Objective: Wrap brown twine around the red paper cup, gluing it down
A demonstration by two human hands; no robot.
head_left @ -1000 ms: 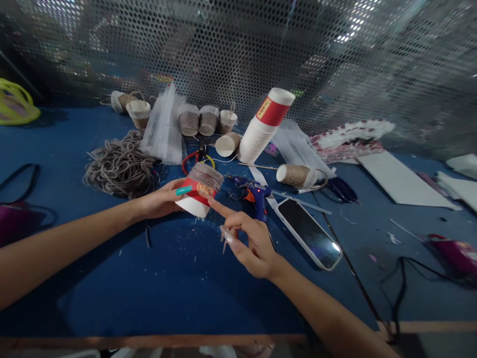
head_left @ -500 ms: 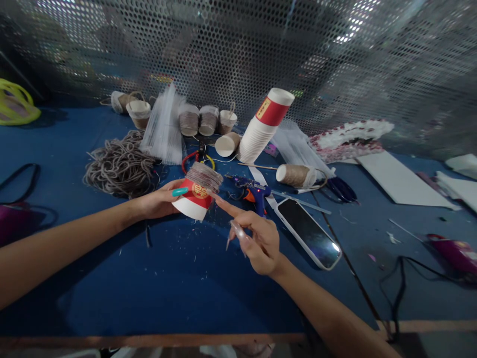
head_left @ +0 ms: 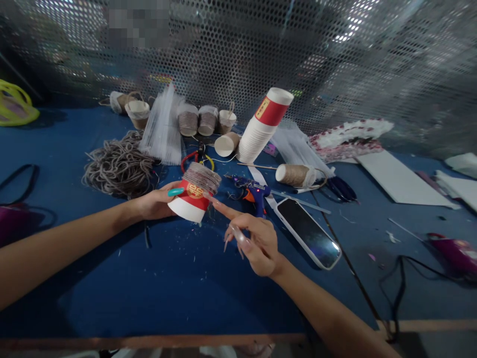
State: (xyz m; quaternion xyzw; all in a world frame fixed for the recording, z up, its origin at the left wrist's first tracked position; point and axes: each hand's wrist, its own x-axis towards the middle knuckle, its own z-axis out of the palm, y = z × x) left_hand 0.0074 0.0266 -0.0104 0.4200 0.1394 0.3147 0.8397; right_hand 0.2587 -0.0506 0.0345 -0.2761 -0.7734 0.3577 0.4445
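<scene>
My left hand [head_left: 158, 201] grips a red and white paper cup [head_left: 188, 209] from its left side, thumb with a turquoise nail along the front. The cup is upside down and tilted, with a gold emblem on its red band. Grey cord [head_left: 203, 177] is wound in rows around its narrow, upper part. My right hand [head_left: 257, 236] is open, its index finger stretched to the cup's right side just below the cord; the other fingers are bent and apart, holding nothing. A loose heap of grey cord [head_left: 118, 166] lies left of the cup. A blue glue gun [head_left: 257, 191] lies to the right.
A leaning stack of paper cups [head_left: 257, 134] stands behind. Cord-wrapped cups [head_left: 188, 119] and white mesh [head_left: 164, 129] line the back by a perforated metal panel [head_left: 223, 59]. Red and yellow-handled pliers [head_left: 201, 154] lie behind the held cup. A phone [head_left: 308, 233] lies at right.
My left hand has shifted the cup slightly left and turned it a little. My right index finger has followed and stays at the cup's right side.
</scene>
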